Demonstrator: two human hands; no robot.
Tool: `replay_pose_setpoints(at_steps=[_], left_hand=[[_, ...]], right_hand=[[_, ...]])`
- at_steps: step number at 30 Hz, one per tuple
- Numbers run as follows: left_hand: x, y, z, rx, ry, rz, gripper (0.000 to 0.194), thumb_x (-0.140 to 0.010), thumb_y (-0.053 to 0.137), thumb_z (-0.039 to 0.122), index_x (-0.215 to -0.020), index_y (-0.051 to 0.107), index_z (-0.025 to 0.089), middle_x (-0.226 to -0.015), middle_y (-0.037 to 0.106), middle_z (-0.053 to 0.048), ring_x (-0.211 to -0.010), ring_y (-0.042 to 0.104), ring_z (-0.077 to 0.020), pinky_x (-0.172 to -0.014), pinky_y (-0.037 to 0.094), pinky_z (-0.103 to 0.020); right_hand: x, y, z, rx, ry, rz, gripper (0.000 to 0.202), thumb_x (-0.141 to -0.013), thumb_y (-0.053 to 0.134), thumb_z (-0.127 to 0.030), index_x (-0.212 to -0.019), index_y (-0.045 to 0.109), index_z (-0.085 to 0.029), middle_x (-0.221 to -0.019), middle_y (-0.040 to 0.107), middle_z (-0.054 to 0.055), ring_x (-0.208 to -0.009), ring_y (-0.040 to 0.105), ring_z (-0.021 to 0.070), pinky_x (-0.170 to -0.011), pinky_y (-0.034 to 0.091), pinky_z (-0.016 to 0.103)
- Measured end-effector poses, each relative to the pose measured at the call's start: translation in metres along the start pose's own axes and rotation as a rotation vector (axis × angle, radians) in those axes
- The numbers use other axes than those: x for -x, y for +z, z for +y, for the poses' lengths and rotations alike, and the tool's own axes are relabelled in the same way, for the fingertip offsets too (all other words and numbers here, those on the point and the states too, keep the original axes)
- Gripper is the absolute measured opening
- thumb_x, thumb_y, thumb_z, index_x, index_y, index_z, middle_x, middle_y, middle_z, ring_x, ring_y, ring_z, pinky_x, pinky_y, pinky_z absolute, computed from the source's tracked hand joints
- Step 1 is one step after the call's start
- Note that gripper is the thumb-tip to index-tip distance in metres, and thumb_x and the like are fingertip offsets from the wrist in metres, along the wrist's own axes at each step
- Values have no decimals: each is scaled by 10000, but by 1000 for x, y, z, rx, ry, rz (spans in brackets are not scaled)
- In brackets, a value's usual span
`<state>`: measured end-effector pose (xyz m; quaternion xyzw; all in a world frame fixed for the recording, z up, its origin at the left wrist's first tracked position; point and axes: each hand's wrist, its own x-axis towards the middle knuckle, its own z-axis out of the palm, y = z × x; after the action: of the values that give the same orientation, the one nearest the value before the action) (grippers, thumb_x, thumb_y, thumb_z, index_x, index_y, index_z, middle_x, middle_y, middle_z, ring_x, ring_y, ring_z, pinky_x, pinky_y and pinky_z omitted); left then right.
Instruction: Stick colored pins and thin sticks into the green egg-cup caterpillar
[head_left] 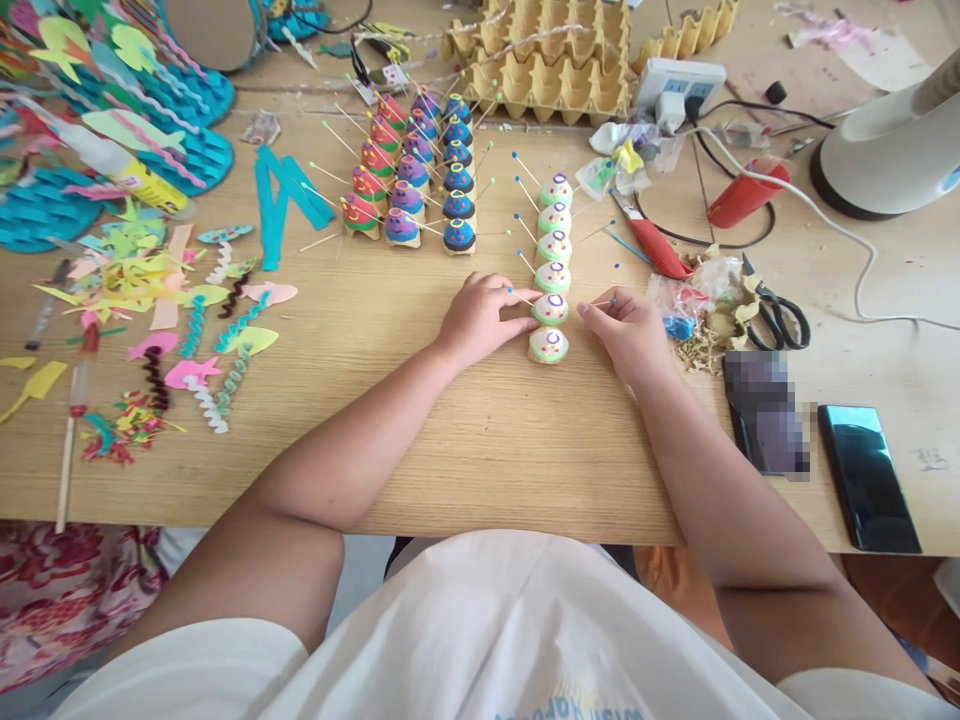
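Note:
A single row of egg-carton cups [556, 246] runs away from me, with white tops, green rims, purple rings and coloured dots. My left hand [484, 318] grips the left side of the second-nearest cup [553, 309] between thumb and fingers. A thin stick with a blue tip [510, 291] slants out of that cup's left side. On the right, my right hand [626, 325] pinches another thin blue-tipped stick [602, 303], its inner end close to the same cup. The nearest cup [548, 346] shows no sticks. Cups farther back carry blue-tipped sticks.
Red [361, 210], purple [403, 226] and blue [459, 235] cup rows stand farther left. Paper scraps [120, 265] and fish shapes [191, 373] cover the left side. Scissors [776, 310], a red-handled cutter [660, 248], a phone [868, 478] and a power strip [679, 85] lie right.

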<state>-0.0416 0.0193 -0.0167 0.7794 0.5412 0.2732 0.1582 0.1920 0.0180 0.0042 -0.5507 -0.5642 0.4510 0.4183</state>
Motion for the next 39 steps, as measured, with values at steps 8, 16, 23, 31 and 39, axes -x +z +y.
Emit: replay_pose_setpoints(at_steps=[8,16,23,31,39], left_hand=[[0,0,2,-11,-12,0,379,-894,794,447,-1261,791,355,-968,674,-48,-1039,574,-254,-995,461,-403],[0,1,0,-4,-8,11,373,-898,789,453,-1259,789,361,-973,671,-44,-1043,575,-249,-997,467,-402],[0,1,1,-10,-12,9,376,-900,786,457,-1264,787,361,-974,672,-43,-1046,574,-249,-998,473,-402],[0,-1,3,-12,-15,-3,372,-904,781,449,-1264,788,356,-979,671,-46,-1049,571,-250,-1000,470,-400],[0,-2,3,-18,-11,-13,374,-911,772,462,-1267,782,348,-989,685,-45,-1073,587,-254,-1010,468,-406]], right_hand=[[2,4,-2,7,-44,22,223,-818,761,-240,-701,573,-219,-608,527,-44,-564,380,90,-551,288,263],[2,5,-1,17,-65,29,188,-825,722,-202,-709,575,-215,-624,545,-42,-576,392,92,-568,308,266],[3,5,-4,46,-62,28,178,-828,711,-197,-714,576,-217,-625,542,-42,-583,398,98,-577,316,271],[2,2,-1,14,-34,4,181,-795,751,-289,-754,586,-227,-679,584,-23,-624,443,113,-591,326,278],[2,-1,-5,-81,52,-60,245,-710,751,-283,-904,607,-246,-704,547,-31,-605,399,115,-544,269,272]])
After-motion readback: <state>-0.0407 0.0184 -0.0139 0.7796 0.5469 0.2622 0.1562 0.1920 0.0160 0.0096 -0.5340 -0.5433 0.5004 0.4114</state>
